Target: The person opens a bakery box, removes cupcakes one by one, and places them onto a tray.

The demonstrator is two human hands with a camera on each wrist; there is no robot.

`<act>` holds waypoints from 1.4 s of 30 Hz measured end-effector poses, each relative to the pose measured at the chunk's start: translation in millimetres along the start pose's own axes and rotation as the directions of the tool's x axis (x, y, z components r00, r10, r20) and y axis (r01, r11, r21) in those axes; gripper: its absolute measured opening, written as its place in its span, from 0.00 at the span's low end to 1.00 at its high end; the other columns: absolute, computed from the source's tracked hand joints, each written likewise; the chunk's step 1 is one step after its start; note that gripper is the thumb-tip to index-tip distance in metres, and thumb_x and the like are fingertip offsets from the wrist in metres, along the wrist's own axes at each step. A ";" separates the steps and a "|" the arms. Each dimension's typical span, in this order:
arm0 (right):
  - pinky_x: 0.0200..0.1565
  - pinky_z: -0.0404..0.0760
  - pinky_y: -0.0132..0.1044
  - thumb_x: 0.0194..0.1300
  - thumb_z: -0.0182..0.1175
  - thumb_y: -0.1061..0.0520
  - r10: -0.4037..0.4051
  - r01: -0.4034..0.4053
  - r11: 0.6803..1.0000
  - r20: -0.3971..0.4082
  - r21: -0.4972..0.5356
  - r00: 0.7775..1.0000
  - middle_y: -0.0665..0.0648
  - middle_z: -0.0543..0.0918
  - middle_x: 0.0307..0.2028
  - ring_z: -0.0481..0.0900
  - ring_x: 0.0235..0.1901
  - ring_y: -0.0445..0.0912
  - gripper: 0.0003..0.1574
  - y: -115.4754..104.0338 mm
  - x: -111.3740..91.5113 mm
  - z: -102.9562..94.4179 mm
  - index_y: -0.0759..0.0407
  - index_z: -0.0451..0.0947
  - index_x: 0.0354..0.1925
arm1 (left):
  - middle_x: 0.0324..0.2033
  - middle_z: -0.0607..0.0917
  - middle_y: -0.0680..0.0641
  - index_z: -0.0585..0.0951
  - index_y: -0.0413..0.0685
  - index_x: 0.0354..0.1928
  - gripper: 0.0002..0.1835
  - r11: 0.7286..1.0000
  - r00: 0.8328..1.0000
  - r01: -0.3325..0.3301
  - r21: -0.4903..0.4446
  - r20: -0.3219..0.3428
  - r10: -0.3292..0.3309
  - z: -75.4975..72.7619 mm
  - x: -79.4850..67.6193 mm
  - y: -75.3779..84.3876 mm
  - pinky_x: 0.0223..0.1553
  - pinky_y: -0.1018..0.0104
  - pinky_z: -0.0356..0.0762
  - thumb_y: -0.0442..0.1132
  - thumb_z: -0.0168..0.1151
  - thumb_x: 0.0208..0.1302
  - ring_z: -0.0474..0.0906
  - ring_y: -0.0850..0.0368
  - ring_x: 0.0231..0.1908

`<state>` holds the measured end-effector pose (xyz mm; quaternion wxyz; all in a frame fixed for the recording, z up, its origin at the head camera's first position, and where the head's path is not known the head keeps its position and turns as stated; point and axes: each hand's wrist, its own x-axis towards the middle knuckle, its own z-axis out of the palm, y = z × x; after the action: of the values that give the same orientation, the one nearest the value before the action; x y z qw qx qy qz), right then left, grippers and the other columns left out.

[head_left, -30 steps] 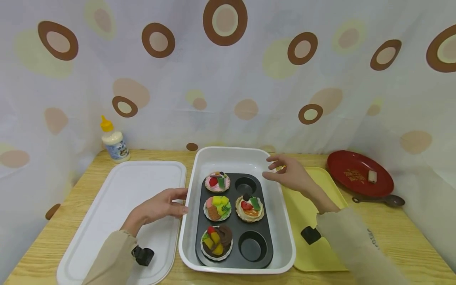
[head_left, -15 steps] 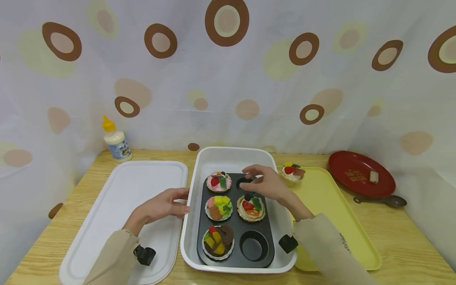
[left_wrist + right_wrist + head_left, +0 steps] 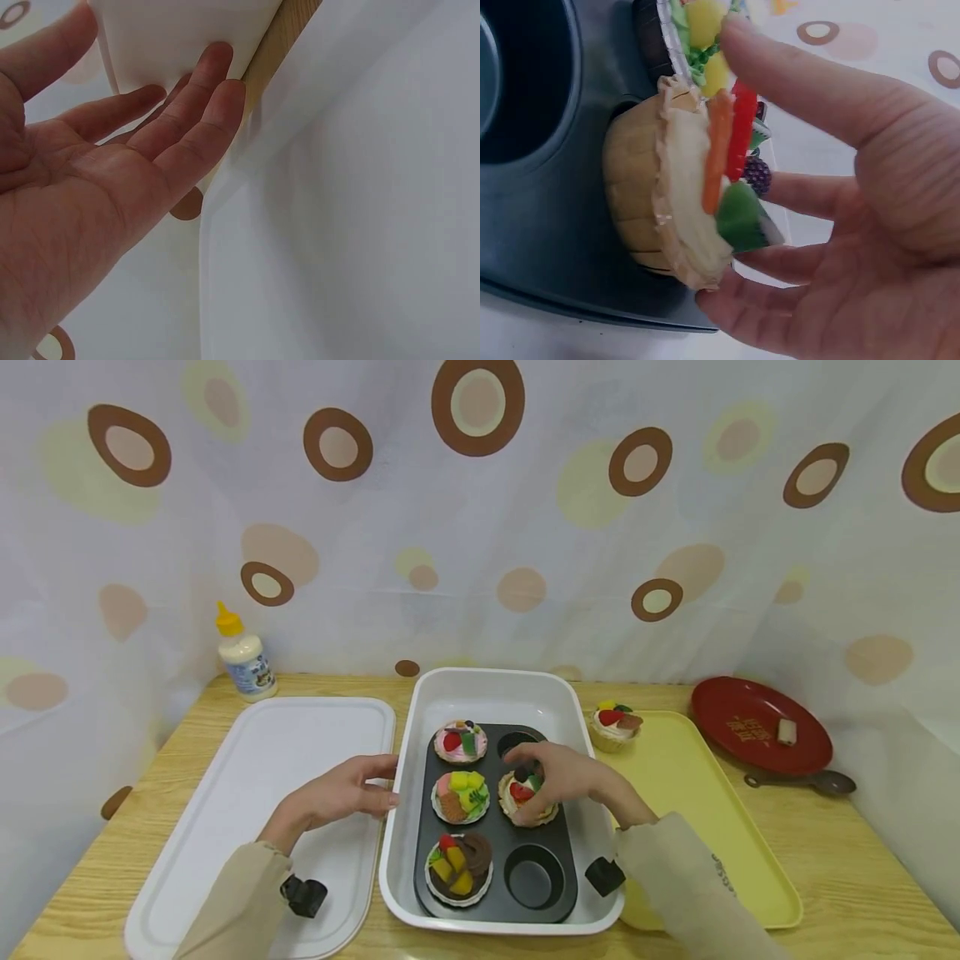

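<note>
A dark muffin tin (image 3: 497,839) lies inside a deep white tray (image 3: 498,693). My right hand (image 3: 573,774) reaches over the cream fruit tart (image 3: 679,169) in the tin's right middle cup. Thumb and fingers are spread around its rim, with the thumb on one side and fingertips right at the edge opposite. Three tarts fill the left column: a pink one (image 3: 453,750), a fruit one (image 3: 452,807) and a chocolate one (image 3: 474,856). My left hand (image 3: 337,795), fingers loosely extended, is at the deep tray's left wall, holding nothing.
A flat white tray (image 3: 300,735) lies left and a yellow tray (image 3: 697,827) right. Another fruit tart (image 3: 613,731) stands at the yellow tray's far left corner. A yellow-capped bottle (image 3: 246,664), a red plate (image 3: 738,714) and a dark spoon (image 3: 828,782) are farther out.
My right hand has moved left from above the yellow tray, then down and nearer me, around the cream fruit tart. My left hand stays at the tray wall.
</note>
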<state>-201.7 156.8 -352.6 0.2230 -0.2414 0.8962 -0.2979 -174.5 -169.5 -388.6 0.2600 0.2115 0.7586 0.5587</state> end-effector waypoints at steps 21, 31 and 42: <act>0.48 0.75 0.45 0.33 0.80 0.64 0.105 -0.100 0.978 0.015 -0.186 0.994 0.59 0.71 0.42 0.70 0.42 0.51 0.47 1.6 2.5 9.1 0.63 0.65 0.51 | 0.63 0.67 0.29 0.60 0.31 0.69 0.33 1.000 1.000 0.002 0.026 0.002 -0.002 0.5 0.1 0.7 0.46 0.56 0.78 0.35 0.58 0.65 0.76 0.46 0.50; 0.42 0.78 0.40 0.34 0.80 0.58 0.120 -0.130 0.967 -0.059 -0.219 0.991 0.55 0.77 0.37 0.73 0.37 0.47 0.41 1.0 2.4 7.2 0.67 0.72 0.48 | 0.63 0.67 0.29 0.61 0.31 0.69 0.33 1.000 1.000 0.009 0.026 -0.005 -0.009 0.1 0.0 0.7 0.47 0.56 0.78 0.35 0.58 0.65 0.75 0.46 0.50; 0.45 0.78 0.45 0.33 0.79 0.55 0.116 -0.134 0.979 -0.120 -0.155 0.986 0.56 0.79 0.41 0.75 0.41 0.50 0.42 4.3 1.0 6.6 0.65 0.76 0.49 | 0.63 0.67 0.29 0.60 0.30 0.69 0.33 1.000 1.000 0.004 0.006 0.008 -0.004 -0.1 0.5 -0.3 0.47 0.57 0.78 0.34 0.58 0.66 0.75 0.45 0.52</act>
<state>-200.1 156.4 -360.4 0.1712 -0.1851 0.9419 -0.2219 -175.0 -169.4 -389.0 0.2635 0.2131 0.7597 0.5550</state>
